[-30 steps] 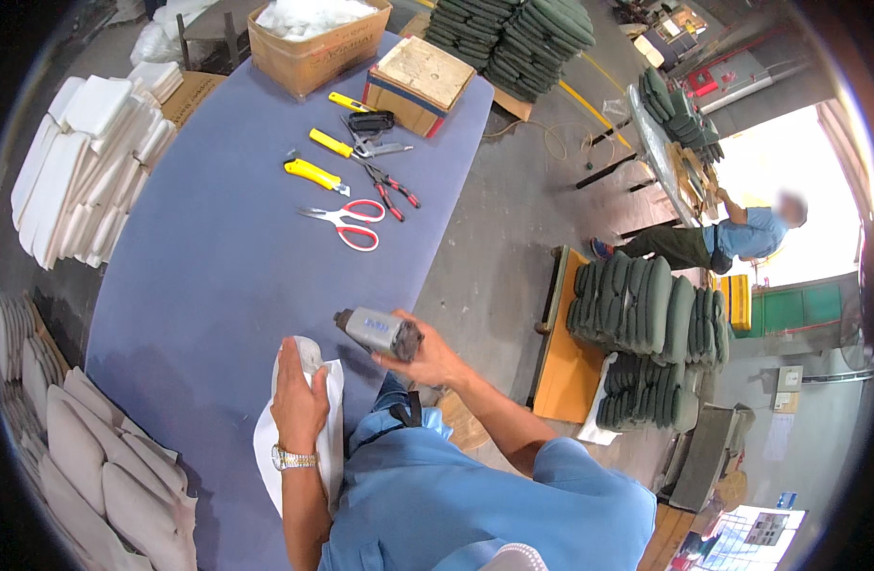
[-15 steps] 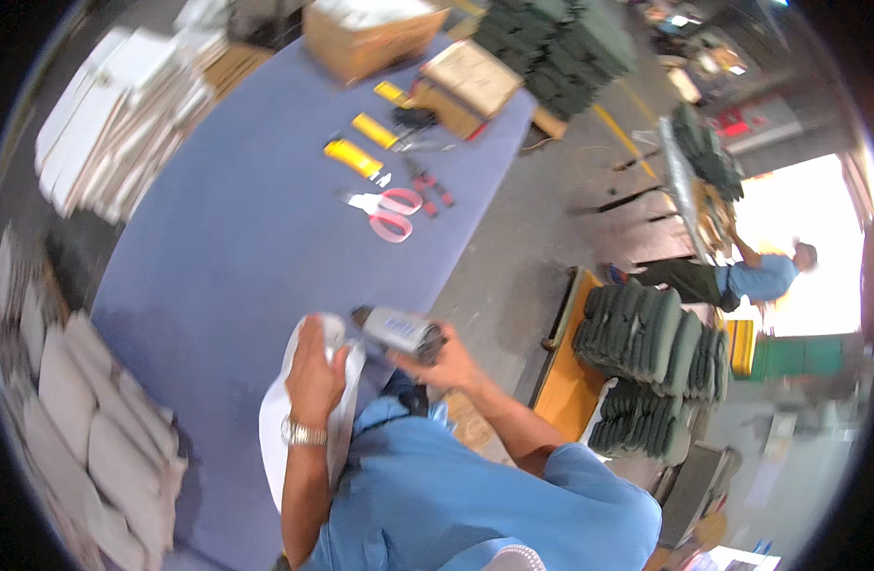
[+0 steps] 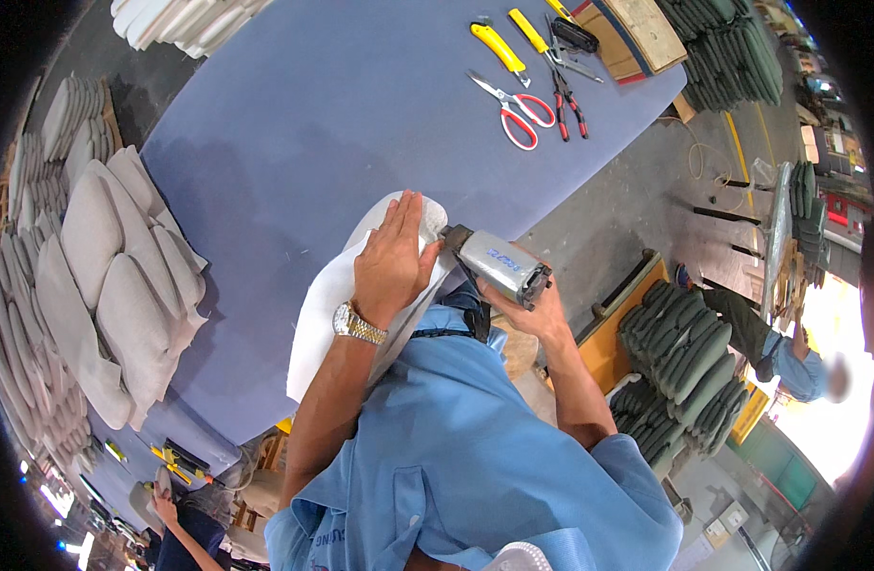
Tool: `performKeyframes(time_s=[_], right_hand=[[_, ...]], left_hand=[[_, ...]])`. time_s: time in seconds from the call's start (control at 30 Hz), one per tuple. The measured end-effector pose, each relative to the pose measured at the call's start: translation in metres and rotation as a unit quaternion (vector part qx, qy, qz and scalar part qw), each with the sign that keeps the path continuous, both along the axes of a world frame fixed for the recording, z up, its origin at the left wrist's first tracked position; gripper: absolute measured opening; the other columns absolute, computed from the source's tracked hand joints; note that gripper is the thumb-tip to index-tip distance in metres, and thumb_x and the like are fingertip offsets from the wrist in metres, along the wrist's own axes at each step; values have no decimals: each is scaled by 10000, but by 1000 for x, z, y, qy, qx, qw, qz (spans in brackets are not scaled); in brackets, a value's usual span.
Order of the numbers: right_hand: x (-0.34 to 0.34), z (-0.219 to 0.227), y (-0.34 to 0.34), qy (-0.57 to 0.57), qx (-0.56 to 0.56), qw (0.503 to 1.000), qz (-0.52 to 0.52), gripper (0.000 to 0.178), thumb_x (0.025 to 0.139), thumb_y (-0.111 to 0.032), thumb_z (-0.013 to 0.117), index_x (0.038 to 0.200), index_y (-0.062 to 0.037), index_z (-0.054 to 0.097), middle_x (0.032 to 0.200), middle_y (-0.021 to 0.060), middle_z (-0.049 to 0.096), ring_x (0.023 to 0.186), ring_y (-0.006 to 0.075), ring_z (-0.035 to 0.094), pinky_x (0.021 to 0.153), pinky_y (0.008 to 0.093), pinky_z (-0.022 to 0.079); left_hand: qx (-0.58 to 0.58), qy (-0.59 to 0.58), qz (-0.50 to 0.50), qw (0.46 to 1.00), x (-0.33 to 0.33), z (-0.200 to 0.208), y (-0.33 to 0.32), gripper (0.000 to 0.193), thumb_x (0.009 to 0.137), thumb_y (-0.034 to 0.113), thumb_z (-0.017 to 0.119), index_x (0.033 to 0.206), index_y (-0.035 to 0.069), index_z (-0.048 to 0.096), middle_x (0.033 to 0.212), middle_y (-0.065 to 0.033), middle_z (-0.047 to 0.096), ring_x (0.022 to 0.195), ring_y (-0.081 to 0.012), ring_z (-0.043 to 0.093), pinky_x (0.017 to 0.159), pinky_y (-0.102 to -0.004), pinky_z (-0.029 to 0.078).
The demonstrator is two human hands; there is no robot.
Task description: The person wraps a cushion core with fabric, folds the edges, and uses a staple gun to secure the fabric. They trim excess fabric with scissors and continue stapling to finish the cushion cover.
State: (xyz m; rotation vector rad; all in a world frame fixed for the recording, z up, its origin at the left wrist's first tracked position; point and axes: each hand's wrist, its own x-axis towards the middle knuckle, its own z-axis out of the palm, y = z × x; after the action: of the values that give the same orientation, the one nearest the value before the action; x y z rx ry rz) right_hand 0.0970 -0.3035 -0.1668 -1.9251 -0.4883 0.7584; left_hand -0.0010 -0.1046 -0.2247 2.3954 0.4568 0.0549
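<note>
My left hand [image 3: 396, 257] lies flat on a white padded panel [image 3: 327, 309], fingers stretched forward and thumb out to the side. The panel rests at the table's near edge against my body, its rounded end pointing away from me. In my right hand [image 3: 537, 309] is a silver staple gun [image 3: 499, 266] with a dark nose. That nose is at the right edge of the panel, close to my left thumb; whether it touches cannot be made out. The fingers under the staple gun are partly hidden.
On the blue table [image 3: 265, 124] lie red-handled scissors [image 3: 518, 109], pliers [image 3: 567, 103] and a yellow cutter knife [image 3: 499, 49]. A box [image 3: 637, 33] stands at the far corner. Grey padded panels [image 3: 123, 276] are piled left; dark green pads [image 3: 679, 333] sit right. Other people work nearby.
My view has turned, so the table tools appear farther up and right. The staple gun stays in my right hand by the panel's edge. My left hand now lies flatter on the panel.
</note>
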Motion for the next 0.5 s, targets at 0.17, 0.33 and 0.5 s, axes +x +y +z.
performKeyframes(time_s=[0.17,0.33,0.5], right_hand=[[5,-6,5,-10,-14,999,41,410,784,-107,810,1156,0,675,1031,129,726,933,214,706,867,345,549],[-11,-34,-11,-63,48,997,-12,513,743,-150,840,1200,-5,660,1057,150,724,992,246,705,932,361,546],[10,-12,5,18,4,996,87,599,794,-191,841,1319,-26,605,1095,153,717,1021,236,687,947,360,535]], left_hand=[[1,-2,-1,1000,1,4,3,741,877,206,692,1531,10,407,1563,-211,459,1436,-350,466,1069,-544,489],[5,-62,-17,998,-3,-5,5,716,849,155,685,1507,-4,449,1548,-222,473,1416,-363,485,1126,-467,451],[-50,-46,-17,998,-2,-5,6,722,874,152,642,1535,-5,397,1570,-246,427,1449,-410,421,1165,-494,388]])
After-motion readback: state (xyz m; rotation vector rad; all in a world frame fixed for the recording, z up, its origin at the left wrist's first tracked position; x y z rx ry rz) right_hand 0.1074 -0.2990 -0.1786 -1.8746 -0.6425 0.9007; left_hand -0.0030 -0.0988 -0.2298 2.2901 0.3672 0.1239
